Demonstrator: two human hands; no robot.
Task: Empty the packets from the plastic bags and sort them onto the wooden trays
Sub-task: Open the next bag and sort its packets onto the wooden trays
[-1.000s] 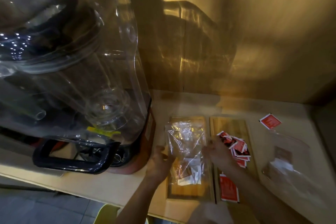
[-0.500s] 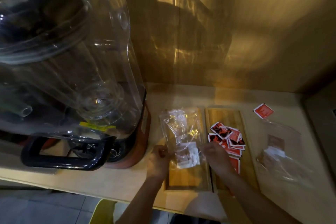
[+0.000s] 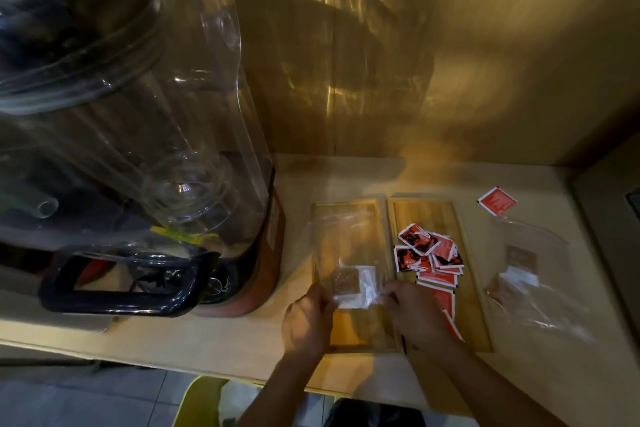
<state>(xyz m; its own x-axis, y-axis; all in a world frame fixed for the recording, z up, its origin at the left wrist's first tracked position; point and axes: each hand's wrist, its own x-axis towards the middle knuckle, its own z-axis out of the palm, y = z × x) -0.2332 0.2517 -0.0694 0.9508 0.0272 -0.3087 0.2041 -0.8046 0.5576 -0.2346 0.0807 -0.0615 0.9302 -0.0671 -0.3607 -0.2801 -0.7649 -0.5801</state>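
Low in the centre of the frame the left hand point(image 3: 306, 317) and the right hand point(image 3: 412, 314) meet at the near edge of a clear plastic bag point(image 3: 346, 253), the fingers point(image 3: 320, 293) of each pinching the film at its two near corners. The bag lies over the left wooden tray point(image 3: 349, 210), its far end reaching toward the middle of the frame. By the look of it the film is thin, limp and slippery, nearly weightless, so it will sag and cling rather than hold shape; the corners or the seam are the sensible places to grip, lifting the closed end so the contents slide out. Inside, near the hands, sit a small brown packet point(image 3: 343, 282) and a white packet point(image 3: 367, 282), flat, light and unlikely to break, though blur hides any print

Just right, the second wooden tray point(image 3: 426, 215) holds a loose heap of red packets point(image 3: 429, 255), some printed in black and white. Farther right on the bench point(image 3: 207, 340) lies another plastic bag point(image 3: 533, 274) with brown and white packets in it, and beyond it, toward the upper right, one stray red packet point(image 3: 497, 200). A large blender point(image 3: 131, 135) fills the left of the frame
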